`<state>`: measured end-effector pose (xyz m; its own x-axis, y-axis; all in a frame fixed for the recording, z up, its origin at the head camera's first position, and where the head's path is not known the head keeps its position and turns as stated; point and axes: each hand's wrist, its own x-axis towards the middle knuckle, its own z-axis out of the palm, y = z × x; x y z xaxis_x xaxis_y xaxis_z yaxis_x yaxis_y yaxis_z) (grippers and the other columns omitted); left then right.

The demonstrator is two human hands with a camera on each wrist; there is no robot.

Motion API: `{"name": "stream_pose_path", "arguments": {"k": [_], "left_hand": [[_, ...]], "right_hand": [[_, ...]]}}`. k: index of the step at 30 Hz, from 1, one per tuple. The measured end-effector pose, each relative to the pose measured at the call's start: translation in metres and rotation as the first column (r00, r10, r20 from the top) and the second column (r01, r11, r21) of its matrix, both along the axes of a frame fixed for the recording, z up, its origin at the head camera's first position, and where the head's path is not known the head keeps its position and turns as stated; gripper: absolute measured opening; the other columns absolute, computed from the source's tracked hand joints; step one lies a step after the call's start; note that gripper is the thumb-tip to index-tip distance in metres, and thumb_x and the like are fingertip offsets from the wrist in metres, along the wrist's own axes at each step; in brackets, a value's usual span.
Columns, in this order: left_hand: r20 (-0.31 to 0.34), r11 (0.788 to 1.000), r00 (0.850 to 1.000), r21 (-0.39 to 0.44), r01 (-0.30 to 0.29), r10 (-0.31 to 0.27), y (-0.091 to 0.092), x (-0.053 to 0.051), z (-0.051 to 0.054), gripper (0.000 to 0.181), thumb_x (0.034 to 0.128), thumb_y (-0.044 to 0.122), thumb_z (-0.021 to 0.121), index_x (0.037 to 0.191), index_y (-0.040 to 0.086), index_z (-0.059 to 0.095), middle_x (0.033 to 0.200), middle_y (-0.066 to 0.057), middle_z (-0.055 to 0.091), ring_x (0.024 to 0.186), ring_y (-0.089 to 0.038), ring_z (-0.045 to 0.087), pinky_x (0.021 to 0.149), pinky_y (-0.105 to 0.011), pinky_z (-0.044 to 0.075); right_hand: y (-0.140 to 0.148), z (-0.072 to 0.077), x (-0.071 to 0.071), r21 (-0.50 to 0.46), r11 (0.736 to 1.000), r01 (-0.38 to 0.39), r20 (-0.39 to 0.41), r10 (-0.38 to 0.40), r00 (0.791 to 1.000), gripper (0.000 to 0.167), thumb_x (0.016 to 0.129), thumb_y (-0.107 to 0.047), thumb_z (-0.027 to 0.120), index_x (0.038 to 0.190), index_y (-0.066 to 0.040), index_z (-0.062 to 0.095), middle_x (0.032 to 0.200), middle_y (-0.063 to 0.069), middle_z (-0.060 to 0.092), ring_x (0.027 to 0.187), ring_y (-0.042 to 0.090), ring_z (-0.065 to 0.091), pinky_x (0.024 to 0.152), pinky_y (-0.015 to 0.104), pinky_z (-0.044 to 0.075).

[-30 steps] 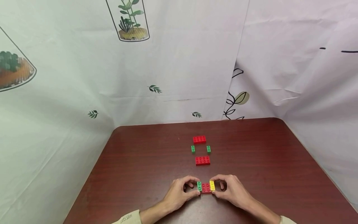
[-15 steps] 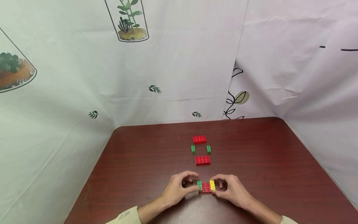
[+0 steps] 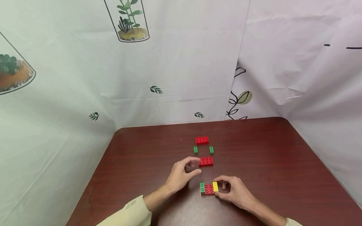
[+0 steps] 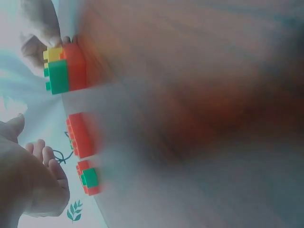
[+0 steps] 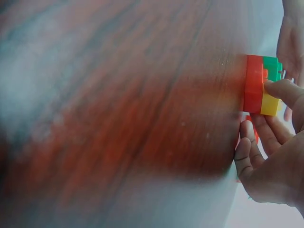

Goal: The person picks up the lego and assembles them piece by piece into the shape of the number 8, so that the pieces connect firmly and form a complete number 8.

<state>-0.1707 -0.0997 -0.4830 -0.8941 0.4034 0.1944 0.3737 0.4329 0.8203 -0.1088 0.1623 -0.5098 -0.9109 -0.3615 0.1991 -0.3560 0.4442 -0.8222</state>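
Observation:
Near the front of the table, a red building brick bears a small green brick on its left end and a small yellow brick on its right end. My right hand pinches the yellow brick between thumb and fingers, as the right wrist view also shows on the yellow brick. My left hand holds nothing; its thumb and fingers are spread apart. Its fingertips are at the left end of a second red brick; whether they touch it, I cannot tell.
Farther back lie two small green bricks, a left one and a right one, with another red brick behind them. The brown table meets white printed cloth at its back and sides.
My left hand has let go of the green brick at the front and moved away from me to the second red brick. My right hand stays on the yellow brick.

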Motion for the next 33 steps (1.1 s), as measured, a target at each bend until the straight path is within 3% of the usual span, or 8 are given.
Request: {"name": "stream_pose_path", "arguments": {"k": [6,14,22,33], "left_hand": [[0.022,0.999,0.999,-0.006,-0.039,0.039,0.005,-0.014,-0.003,0.041,0.0939,0.027,0.085,0.132,0.018,0.073,0.111,-0.007,0.074,0.094,-0.027,0.065,0.076,-0.028,0.050],[0.061,0.998,0.996,0.010,-0.068,0.067,0.010,-0.029,-0.012,0.044,0.0914,0.023,0.087,0.132,0.012,0.073,0.115,-0.002,0.075,0.095,-0.014,0.067,0.082,-0.030,0.056],[0.079,0.995,0.992,-0.015,-0.094,0.095,0.013,-0.035,-0.023,0.043,0.0909,0.022,0.087,0.131,0.014,0.074,0.122,0.004,0.076,0.101,-0.014,0.068,0.086,-0.032,0.054],[0.087,0.994,0.991,-0.002,-0.105,0.105,0.013,-0.039,-0.034,0.040,0.0907,0.020,0.087,0.128,0.015,0.075,0.121,0.003,0.077,0.100,-0.019,0.067,0.086,-0.033,0.054]], "right_hand": [[0.000,0.000,0.001,0.004,1.000,0.001,0.033,-0.002,0.999,0.033,0.082,-0.012,0.092,0.112,-0.012,0.077,0.079,-0.005,0.058,0.071,0.005,0.050,0.061,0.024,0.042],[0.000,0.000,0.001,0.014,1.000,0.010,0.059,-0.010,0.998,0.034,0.082,-0.012,0.092,0.113,-0.012,0.077,0.080,-0.004,0.057,0.071,0.005,0.049,0.061,0.024,0.041],[0.001,-0.002,0.001,0.023,1.000,0.015,0.053,-0.016,0.998,0.034,0.082,-0.013,0.092,0.113,-0.013,0.077,0.079,-0.004,0.058,0.070,0.006,0.050,0.060,0.023,0.042],[0.001,-0.003,0.000,-0.010,1.000,0.003,0.053,-0.003,0.999,0.034,0.083,-0.013,0.092,0.114,-0.012,0.077,0.080,-0.005,0.058,0.069,0.005,0.048,0.059,0.023,0.041]]}}
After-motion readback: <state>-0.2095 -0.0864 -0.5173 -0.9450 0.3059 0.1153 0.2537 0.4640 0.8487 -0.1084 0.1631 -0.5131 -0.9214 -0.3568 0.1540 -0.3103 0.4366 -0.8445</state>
